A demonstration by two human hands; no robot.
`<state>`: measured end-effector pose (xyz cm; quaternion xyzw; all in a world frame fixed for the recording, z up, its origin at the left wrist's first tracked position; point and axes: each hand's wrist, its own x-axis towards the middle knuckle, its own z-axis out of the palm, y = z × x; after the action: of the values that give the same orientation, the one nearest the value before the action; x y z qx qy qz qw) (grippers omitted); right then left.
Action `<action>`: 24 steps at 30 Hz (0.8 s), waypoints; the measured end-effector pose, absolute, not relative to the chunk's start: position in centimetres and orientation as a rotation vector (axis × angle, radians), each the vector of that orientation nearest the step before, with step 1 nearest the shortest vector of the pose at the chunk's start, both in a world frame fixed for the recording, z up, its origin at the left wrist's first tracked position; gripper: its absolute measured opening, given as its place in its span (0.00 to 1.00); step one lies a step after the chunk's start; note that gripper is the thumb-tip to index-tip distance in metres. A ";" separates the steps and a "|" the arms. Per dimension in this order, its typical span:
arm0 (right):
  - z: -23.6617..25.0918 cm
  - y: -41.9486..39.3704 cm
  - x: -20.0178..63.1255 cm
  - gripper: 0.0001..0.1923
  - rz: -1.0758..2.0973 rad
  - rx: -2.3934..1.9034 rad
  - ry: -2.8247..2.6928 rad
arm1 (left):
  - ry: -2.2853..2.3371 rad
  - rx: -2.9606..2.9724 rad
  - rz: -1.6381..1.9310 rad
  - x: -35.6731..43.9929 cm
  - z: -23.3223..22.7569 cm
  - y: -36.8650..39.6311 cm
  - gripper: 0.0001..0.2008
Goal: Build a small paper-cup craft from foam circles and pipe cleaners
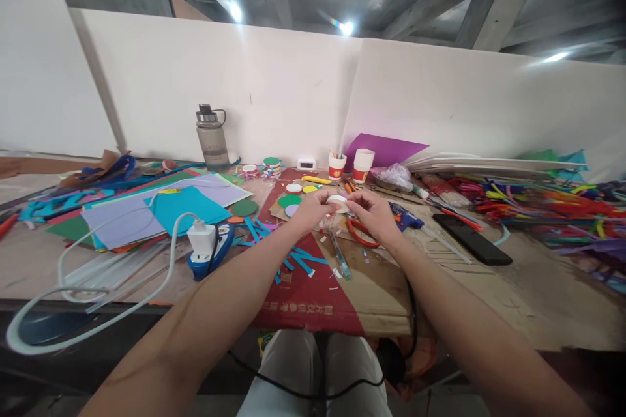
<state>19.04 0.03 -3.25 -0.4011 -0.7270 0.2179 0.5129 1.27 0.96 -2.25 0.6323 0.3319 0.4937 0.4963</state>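
Note:
Above the cardboard-covered table, my left hand (314,208) and my right hand (372,212) meet at a small white round piece (337,200), apparently paper or card. The fingers of both hands are closed on its edges, one hand on each side. Just below lies a clear pen-like tool (339,254) with a teal end. Red-orange handles (362,234), perhaps of scissors or pliers, lie under my right hand. Left of my hands are paper discs, among them a green one (289,201) and a lilac one (291,210). Blue paper strips (300,260) are scattered nearer me.
Coloured paper sheets (122,215) and a power adapter with a white cable (201,241) lie left. A water bottle (212,140), small clock (306,163) and paper cups (362,166) stand behind. Rightward are a phone (472,239), a blue glue gun (407,217) and colourful pipe cleaners (552,208).

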 end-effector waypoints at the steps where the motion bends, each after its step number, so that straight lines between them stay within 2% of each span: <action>1: -3.3 0.1 19.2 0.11 0.528 -0.973 -1.751 | 0.810 1.563 1.187 1.3 -2.3 0.9 0.09; 9: -3.0 -0.1 19.6 0.15 0.795 -1.012 -1.690 | 0.815 1.468 1.106 2.0 -1.8 0.6 0.11; 15: -2.8 -0.2 19.3 0.20 0.869 -0.957 -1.677 | 0.837 1.386 1.182 1.0 -1.9 1.2 0.14; 22: -2.7 -0.5 18.5 0.23 0.686 -0.921 -1.839 | 0.764 1.311 1.206 0.7 -1.8 0.8 0.18; 24: -2.8 -0.5 18.2 0.20 0.655 -0.938 -1.819 | 0.768 1.308 1.188 1.0 -1.7 0.6 0.19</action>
<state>18.18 -0.46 -2.84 -0.3840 -0.7443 0.2678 0.4763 0.95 0.60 -1.74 0.5574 0.3272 0.5062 0.5710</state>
